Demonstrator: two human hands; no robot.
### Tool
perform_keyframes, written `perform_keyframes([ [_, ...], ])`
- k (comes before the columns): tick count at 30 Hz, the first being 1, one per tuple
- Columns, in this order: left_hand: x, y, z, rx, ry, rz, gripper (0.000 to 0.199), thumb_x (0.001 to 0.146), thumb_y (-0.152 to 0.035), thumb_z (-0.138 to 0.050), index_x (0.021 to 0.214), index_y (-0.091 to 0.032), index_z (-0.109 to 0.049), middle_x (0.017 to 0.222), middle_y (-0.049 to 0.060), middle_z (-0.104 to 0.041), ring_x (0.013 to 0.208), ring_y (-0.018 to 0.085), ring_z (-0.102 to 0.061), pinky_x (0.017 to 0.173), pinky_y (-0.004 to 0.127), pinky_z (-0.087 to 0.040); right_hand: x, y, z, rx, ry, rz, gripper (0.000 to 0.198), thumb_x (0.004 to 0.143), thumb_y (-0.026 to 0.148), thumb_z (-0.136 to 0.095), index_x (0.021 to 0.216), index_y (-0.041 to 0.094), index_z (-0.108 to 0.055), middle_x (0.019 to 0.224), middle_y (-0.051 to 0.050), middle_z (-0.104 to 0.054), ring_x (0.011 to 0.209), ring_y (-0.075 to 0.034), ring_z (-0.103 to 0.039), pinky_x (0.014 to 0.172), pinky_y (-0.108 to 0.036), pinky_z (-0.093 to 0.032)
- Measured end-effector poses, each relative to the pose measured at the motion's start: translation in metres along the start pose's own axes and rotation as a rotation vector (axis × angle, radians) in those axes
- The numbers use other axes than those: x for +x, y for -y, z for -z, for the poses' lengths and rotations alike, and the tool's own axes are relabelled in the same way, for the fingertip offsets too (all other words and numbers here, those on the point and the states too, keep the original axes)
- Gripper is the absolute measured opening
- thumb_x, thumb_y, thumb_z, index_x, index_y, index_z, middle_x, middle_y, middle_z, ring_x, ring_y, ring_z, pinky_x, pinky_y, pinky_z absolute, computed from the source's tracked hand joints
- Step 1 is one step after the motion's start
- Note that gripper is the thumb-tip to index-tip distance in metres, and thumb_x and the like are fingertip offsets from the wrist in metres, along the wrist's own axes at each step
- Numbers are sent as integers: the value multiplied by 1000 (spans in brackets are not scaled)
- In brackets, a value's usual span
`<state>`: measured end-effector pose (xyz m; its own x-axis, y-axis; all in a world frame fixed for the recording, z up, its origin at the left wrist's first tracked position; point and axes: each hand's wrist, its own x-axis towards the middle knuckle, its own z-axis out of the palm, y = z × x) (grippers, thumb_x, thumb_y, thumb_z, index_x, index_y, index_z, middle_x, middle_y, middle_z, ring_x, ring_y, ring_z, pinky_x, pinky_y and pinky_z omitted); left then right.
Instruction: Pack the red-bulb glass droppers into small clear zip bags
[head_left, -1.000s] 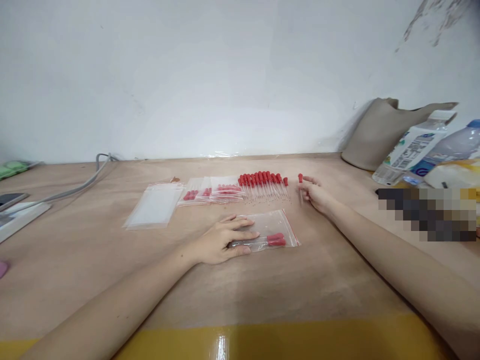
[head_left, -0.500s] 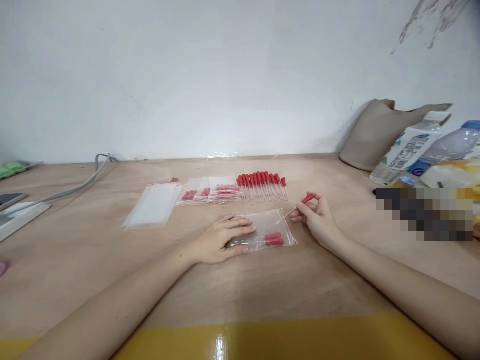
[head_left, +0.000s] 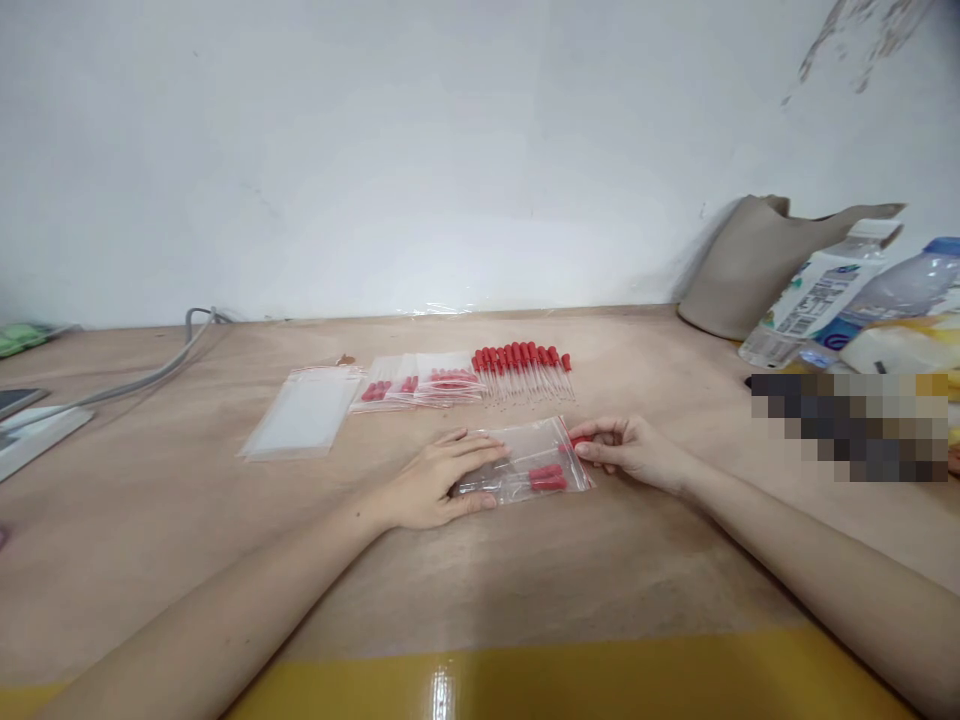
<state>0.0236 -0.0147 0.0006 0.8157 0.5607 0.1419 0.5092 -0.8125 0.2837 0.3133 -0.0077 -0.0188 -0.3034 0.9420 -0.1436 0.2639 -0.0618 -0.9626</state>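
Observation:
A clear zip-lock bag (head_left: pixel 534 437) lies flat on the table with its red-edged mouth facing right. Inside it rest two glass droppers (head_left: pixel 547 478) with red rubber bulbs. My left hand (head_left: pixel 439 482) lies spread over the bag's left end, fingers stretched out on the plastic. At the mouth, my right hand (head_left: pixel 630 450) pinches the red bulb of another dropper (head_left: pixel 578 441), whose glass tube reaches into the bag. Behind the bag a row of loose droppers (head_left: pixel 523 357) lies with bulbs pointing toward the wall.
Flat bags (head_left: pixel 300 410) lie stacked at the left, beside filled bags of droppers (head_left: pixel 416 382). A grey cable (head_left: pixel 150 380) crosses the left side. At the right stand a grey-brown container (head_left: pixel 735 270) and a tilted plastic bottle (head_left: pixel 817 295).
My right hand has moved left and slightly down to the bag's mouth, sliding the dropper's tube into the bag. My left hand has stayed in place.

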Motion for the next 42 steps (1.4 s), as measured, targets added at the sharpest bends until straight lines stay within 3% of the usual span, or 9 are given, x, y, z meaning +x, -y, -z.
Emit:
perform_keyframes([
  [2,0,0,0,2,-2,0,53,88,-45,-47,135,-23,-36,137,5,-42,129,22,-34,109,43,-22,3,1,-2,-67,7,47,36,62,40,-70,88,16,-67,49,7,-49,43,-4,-35,42,-21,-27],
  [9,1,0,1,12,13,6,52,88,-44,-48,135,-23,-36,137,5,-42,129,22,-35,108,43,-23,5,5,-10,-154,-64,125,37,61,36,-69,89,12,-64,46,9,-42,44,-5,-36,44,-21,-28],
  [15,1,0,1,12,9,6,52,88,-44,-48,135,-24,-37,137,5,-43,128,23,-35,108,43,-23,2,10,-3,-236,-31,131,25,62,36,-68,75,15,-65,46,6,-46,42,-5,-35,40,-20,-26],
  [20,1,-1,1,12,14,10,52,88,-44,-47,135,-24,-36,138,6,-41,129,23,-34,108,43,-24,4,7,-14,-228,-9,252,23,66,38,-65,75,17,-69,46,6,-47,41,-4,-31,39,-19,-24],
  [26,0,0,0,11,14,11,52,88,-45,-47,135,-24,-36,138,5,-41,129,23,-35,109,44,-22,-1,12,-23,-31,9,112,34,64,42,-66,87,16,-66,53,3,-58,41,-6,-41,40,-20,-33],
  [29,1,0,0,8,13,4,53,88,-46,-47,135,-23,-36,139,6,-40,129,22,-35,109,43,-21,5,9,-15,-29,-153,58,37,64,42,-66,91,16,-63,49,4,-54,38,-6,-39,38,-21,-31],
  [34,1,2,0,15,27,-7,49,89,-45,-46,133,-23,-41,138,7,-40,130,21,-34,109,43,-21,46,-13,21,-193,-629,176,32,65,40,-64,84,15,-62,63,-2,-60,50,-10,-49,47,-24,-40],
  [38,1,4,-1,12,30,-10,48,90,-44,-46,133,-24,-41,139,7,-39,130,20,-34,109,43,-20,87,-19,44,-376,-771,105,33,67,44,-60,82,15,-64,74,-8,-65,64,-16,-57,58,-27,-44],
  [42,1,4,-2,7,23,-15,48,89,-44,-46,133,-25,-41,139,7,-39,129,21,-34,108,44,-20,113,-12,49,-477,-806,32,40,62,52,-63,79,15,-65,82,-9,-67,74,-20,-59,68,-30,-45],
])
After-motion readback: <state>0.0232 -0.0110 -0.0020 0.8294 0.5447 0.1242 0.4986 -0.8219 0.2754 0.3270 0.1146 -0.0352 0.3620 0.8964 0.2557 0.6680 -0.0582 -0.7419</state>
